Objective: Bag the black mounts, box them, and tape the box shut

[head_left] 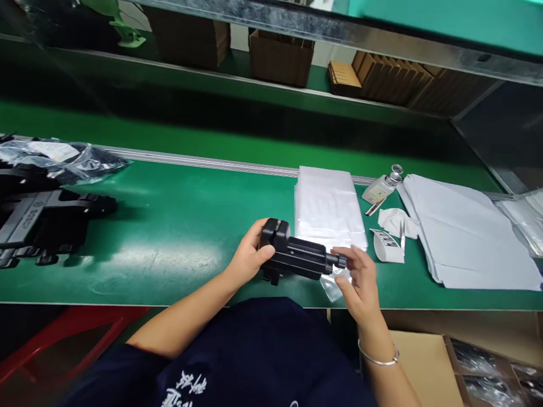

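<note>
My left hand (250,257) is wrapped around the left end of a black clamp-like mount (303,257), thumb on top beside its two rounded pads. The mount is held above the front of the green bench, its narrow knob end (337,260) pointing right. Around that knob my right hand (360,282) is spread, thumb below and fingers above, with a gap between them. Whether a fingertip touches the knob I cannot tell. Beneath the mount and right hand lie clear plastic bags (333,285) and a stack of white translucent sheets or bags (328,203).
Several black Bosch-marked devices (29,220) and a bagged black item (89,164) lie left. At right are a small bottle (382,186), tweezers (403,240), a curled label sheet (387,249) and white sheets (470,237). Cardboard boxes (280,56) stand on the back shelf.
</note>
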`<state>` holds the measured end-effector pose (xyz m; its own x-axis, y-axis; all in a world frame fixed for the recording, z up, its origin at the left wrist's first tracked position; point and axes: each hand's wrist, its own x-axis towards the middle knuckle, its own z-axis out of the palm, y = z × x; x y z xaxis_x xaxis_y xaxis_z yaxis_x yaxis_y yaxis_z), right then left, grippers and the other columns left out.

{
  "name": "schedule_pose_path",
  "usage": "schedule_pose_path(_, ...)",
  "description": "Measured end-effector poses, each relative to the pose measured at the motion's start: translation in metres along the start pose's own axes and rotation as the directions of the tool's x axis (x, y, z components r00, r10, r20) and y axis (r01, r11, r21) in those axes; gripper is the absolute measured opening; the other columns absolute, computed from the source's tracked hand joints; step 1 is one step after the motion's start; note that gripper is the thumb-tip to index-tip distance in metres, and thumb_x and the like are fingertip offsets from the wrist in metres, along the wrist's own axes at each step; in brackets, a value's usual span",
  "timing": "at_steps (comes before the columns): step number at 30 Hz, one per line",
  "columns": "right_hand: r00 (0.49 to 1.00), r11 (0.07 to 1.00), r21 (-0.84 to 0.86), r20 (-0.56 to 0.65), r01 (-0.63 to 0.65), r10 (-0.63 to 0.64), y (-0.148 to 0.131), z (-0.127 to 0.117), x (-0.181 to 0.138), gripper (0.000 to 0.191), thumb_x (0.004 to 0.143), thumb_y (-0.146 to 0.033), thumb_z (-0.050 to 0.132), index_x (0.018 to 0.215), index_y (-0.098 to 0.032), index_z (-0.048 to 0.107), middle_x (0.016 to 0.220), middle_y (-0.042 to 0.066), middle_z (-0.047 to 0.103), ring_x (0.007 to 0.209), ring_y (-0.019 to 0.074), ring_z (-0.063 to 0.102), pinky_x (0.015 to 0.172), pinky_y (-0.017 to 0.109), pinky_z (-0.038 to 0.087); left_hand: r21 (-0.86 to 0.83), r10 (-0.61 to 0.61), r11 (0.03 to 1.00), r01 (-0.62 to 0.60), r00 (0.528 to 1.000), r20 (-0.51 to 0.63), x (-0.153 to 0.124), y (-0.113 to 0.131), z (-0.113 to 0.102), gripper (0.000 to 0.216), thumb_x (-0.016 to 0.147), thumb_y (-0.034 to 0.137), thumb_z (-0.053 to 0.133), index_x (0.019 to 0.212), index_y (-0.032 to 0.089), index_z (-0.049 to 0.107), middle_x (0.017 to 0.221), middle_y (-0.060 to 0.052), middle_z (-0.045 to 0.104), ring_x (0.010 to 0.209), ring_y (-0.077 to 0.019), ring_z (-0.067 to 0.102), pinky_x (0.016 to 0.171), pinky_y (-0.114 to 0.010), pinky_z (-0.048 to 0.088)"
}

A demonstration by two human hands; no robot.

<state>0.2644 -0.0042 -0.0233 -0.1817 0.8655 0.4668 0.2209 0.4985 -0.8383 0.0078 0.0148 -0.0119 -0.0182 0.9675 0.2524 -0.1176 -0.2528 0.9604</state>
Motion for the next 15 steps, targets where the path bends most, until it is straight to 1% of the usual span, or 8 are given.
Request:
schedule_pose_path(2, 0.995, 0.978, -0.184, -0.002, 0.099, -0.101, -0.0076, -0.0051, 0.0037, 0.034, 0.092, -0.028, 0.060, 0.125, -0.030, 0.054, 0.111, 0.007, 0.067, 0.104, 0.0223, 0.064, 0.090, 0.038, 0.053, -0.010, -0.015, 1.000, 0.015, 1.000, -0.019, -0.0014, -0.0033, -0.0013, 0.056, 0.076, 0.060, 0.068, 0.116, 0.021, 0.061, 0.106, -0.007, 0.064, 0.093, -0.0219, 0.060, 0.081, -0.031, 0.049)
schedule_pose_path(3, 0.994, 0.966, -0.239, 0.000, 0.102, -0.105, -0.0099, -0.0070, 0.0054, 0.028, 0.092, -0.027, 0.059, 0.120, -0.029, 0.057, 0.105, 0.005, 0.068, 0.098, 0.0213, 0.065, 0.084, 0.035, 0.054, -0.003, -0.017, 1.000, 0.017, 1.000, -0.015, -0.0025, -0.0040, -0.0019, 0.055, 0.077, 0.059, 0.068, 0.116, 0.022, 0.061, 0.106, -0.006, 0.064, 0.093, -0.0214, 0.060, 0.081, -0.031, 0.048)
schedule_pose_path(4, 0.997, 0.962, -0.263, 0.001, 0.077, -0.079, -0.0113, -0.0084, 0.0069, 0.024, 0.093, -0.028, 0.058, 0.116, -0.028, 0.058, 0.100, 0.005, 0.068, 0.092, 0.0205, 0.066, 0.078, 0.032, 0.054, 0.008, -0.009, 1.000, 0.009, 1.000, -0.004, -0.0037, -0.0042, -0.0026, 0.055, 0.077, 0.059, 0.068, 0.117, 0.022, 0.061, 0.106, -0.006, 0.063, 0.092, -0.0209, 0.060, 0.080, -0.030, 0.048)
schedule_pose_path(6, 0.999, 0.965, -0.261, 0.013, -0.030, 0.035, -0.0123, -0.0092, 0.0090, 0.018, 0.096, -0.034, 0.052, 0.109, -0.024, 0.061, 0.088, 0.004, 0.068, 0.076, 0.0183, 0.065, 0.064, 0.028, 0.052, 0.040, 0.018, 0.999, -0.019, 0.999, 0.026, -0.0056, -0.0036, -0.0038, 0.056, 0.075, 0.058, 0.070, 0.117, 0.023, 0.060, 0.104, -0.005, 0.063, 0.090, -0.0201, 0.059, 0.078, -0.030, 0.048)
schedule_pose_path(8, 0.991, 0.963, -0.240, 0.033, -0.121, 0.133, -0.0118, -0.0085, 0.0099, 0.025, 0.099, -0.039, 0.044, 0.097, -0.022, 0.063, 0.075, 0.002, 0.064, 0.063, 0.0161, 0.061, 0.056, 0.027, 0.047, 0.069, 0.029, 0.997, -0.032, 0.998, 0.055, -0.0062, -0.0027, -0.0046, 0.057, 0.074, 0.057, 0.072, 0.117, 0.023, 0.060, 0.102, -0.005, 0.062, 0.088, -0.0195, 0.059, 0.076, -0.029, 0.049)
schedule_pose_path(10, 0.987, 0.966, -0.210, 0.032, -0.150, 0.160, -0.0111, -0.0077, 0.0099, 0.031, 0.099, -0.043, 0.041, 0.098, -0.021, 0.062, 0.076, 0.002, 0.064, 0.065, 0.0166, 0.061, 0.058, 0.027, 0.047, 0.086, 0.013, 0.996, -0.017, 0.999, 0.051, -0.0054, -0.0024, -0.0049, 0.056, 0.075, 0.058, 0.071, 0.117, 0.023, 0.060, 0.101, -0.005, 0.062, 0.086, -0.0192, 0.059, 0.074, -0.029, 0.048)
schedule_pose_path(13, 0.987, 0.970, -0.187, 0.026, -0.153, 0.160, -0.0097, -0.0079, 0.0099, 0.034, 0.094, -0.048, 0.050, 0.114, -0.022, 0.059, 0.098, 0.007, 0.067, 0.087, 0.0209, 0.064, 0.066, 0.029, 0.049, 0.104, -0.016, 0.994, 0.015, 1.000, 0.014, -0.0035, -0.0024, -0.0047, 0.055, 0.077, 0.059, 0.067, 0.116, 0.022, 0.060, 0.102, -0.006, 0.063, 0.088, -0.0199, 0.059, 0.076, -0.030, 0.048)
schedule_pose_path(15, 0.979, 0.965, -0.185, 0.048, -0.188, 0.200, -0.0081, -0.0084, 0.0108, 0.031, 0.093, -0.047, 0.053, 0.110, -0.022, 0.060, 0.095, 0.006, 0.066, 0.084, 0.0204, 0.063, 0.065, 0.028, 0.049, 0.119, -0.023, 0.993, 0.021, 1.000, 0.014, -0.0029, -0.0015, -0.0043, 0.056, 0.076, 0.060, 0.068, 0.116, 0.022, 0.060, 0.103, -0.006, 0.063, 0.089, -0.0206, 0.060, 0.077, -0.031, 0.049)
